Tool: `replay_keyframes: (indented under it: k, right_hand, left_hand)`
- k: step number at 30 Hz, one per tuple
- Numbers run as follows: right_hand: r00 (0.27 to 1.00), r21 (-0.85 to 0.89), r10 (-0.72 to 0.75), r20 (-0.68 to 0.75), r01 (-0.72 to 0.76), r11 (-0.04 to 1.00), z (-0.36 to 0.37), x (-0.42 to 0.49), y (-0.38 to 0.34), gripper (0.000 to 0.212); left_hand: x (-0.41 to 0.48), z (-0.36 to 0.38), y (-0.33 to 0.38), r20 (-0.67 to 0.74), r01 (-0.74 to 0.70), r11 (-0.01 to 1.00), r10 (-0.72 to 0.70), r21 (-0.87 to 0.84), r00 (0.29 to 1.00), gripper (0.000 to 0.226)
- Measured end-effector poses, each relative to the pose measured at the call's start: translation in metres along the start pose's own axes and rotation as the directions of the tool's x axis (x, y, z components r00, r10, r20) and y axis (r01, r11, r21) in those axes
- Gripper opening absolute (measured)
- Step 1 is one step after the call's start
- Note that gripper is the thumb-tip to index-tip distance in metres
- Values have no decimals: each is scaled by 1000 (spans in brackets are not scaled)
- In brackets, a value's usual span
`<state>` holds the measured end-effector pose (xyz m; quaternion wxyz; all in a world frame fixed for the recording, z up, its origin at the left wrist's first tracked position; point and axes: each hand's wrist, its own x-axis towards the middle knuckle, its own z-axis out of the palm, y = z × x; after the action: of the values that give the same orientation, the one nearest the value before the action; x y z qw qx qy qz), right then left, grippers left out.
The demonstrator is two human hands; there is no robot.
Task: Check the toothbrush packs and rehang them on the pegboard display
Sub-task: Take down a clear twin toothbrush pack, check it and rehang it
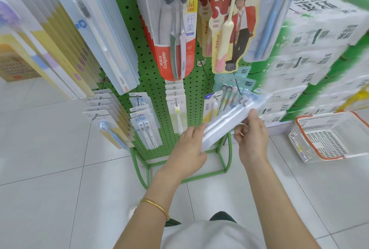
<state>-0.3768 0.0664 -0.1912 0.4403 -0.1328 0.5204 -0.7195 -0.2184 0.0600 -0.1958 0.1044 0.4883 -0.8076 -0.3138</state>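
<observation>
A green pegboard [151, 81] stands ahead, hung with toothbrush packs, a Colgate pack [175, 29] up high. Stacked tissue cases [311, 49] rise to the right, and a white basket [323, 157] sits on the floor beside them. In front of the board's lower right, partly hiding hung packs there, a clear pack [229, 117] lies tilted. The left hand [191, 144] grips its near end, and the right hand [252, 134] pinches its right edge.

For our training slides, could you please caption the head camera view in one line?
Left hand and right hand hold a toothbrush pack before the green pegboard.
</observation>
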Motion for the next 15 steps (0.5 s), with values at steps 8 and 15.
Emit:
replay_keyframes:
  k: [8, 15]
  right_hand:
    - [998, -79, 51, 43, -47, 996, -1, 1, 12, 21]
    - [981, -197, 8, 195, 31, 980, -4, 0, 18, 11]
  left_hand:
    - [-4, -8, -3, 174, 131, 818, -38, -560, 984, 37]
    - [-6, -8, -13, 207, 247, 779, -153, -576, 966, 12]
